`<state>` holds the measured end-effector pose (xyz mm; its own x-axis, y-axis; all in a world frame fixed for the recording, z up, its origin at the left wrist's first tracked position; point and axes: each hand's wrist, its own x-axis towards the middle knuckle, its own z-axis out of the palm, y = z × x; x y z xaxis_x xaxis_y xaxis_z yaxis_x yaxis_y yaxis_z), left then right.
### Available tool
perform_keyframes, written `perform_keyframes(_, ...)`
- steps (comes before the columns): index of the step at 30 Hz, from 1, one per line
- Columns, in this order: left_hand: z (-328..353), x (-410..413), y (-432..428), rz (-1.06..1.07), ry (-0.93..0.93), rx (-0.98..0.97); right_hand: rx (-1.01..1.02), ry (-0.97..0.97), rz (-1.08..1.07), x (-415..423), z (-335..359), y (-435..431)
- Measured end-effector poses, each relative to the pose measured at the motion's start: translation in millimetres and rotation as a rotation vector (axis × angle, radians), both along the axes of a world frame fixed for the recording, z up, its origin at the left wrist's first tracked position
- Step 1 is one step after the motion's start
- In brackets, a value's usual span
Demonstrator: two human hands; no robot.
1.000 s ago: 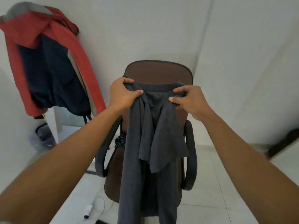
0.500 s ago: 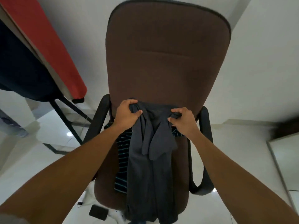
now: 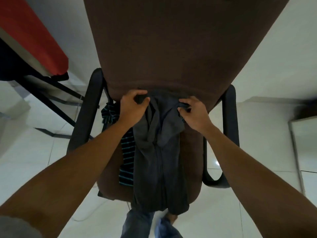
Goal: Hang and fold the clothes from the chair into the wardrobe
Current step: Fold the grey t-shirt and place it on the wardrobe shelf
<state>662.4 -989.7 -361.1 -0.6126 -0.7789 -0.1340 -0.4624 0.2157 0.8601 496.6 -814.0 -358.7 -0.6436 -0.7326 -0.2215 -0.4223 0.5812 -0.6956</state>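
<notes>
Hands are both clamped on the grey trousers [image 3: 159,152], right at the waistband end. Left hand [image 3: 133,107] has its fingers curled tight round a bunch of the cloth at about 11 o'clock from the middle of the shot, and the right hand [image 3: 193,112] is pinching the other corner at about 1 o'clock, so each grip is closed hard on fabric with nothing loose between the fingers.

Trousers lie along the seat of the brown chair [image 3: 171,48], waistband up against the foot of the backrest, legs running down toward 6 o'clock and drooping over the front edge of the seat. The cloth is pretty rumpled between the two hands.

Tucked under the trousers on the left side is a dark striped shirt [image 3: 127,157] with teal lines, peeking out at around 9 o'clock and touching the trousers all along that edge. Black armrests [image 3: 229,126] stand on either side of the seat.

Up at 10 o'clock there's a red jacket [image 3: 34,40] with a dark lining hanging on a black stand [image 3: 51,98], well apart from the chair. Floor [image 3: 30,160] is pale tile. At 6 o'clock the person's jeans [image 3: 137,224] show just below the trouser legs.
</notes>
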Motion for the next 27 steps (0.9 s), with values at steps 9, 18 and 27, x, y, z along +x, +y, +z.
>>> perform_keyframes(9, 2.1, 113.3, 99.4, 0.117, -0.012, 0.075, -0.086, -0.118, -0.017, 95.2, 3.4, 110.1)
perform_keyframes(18, -15.4, 181.9, 185.9, -0.056, -0.188, -0.059, 0.055, 0.014, 0.124, 135.2, -18.4, 182.6)
perform_keyframes(27, -78.8, 241.5, 250.9, -0.412, -0.448, -0.056, 0.324, -0.004, 0.394, 185.8, -83.2, 258.6)
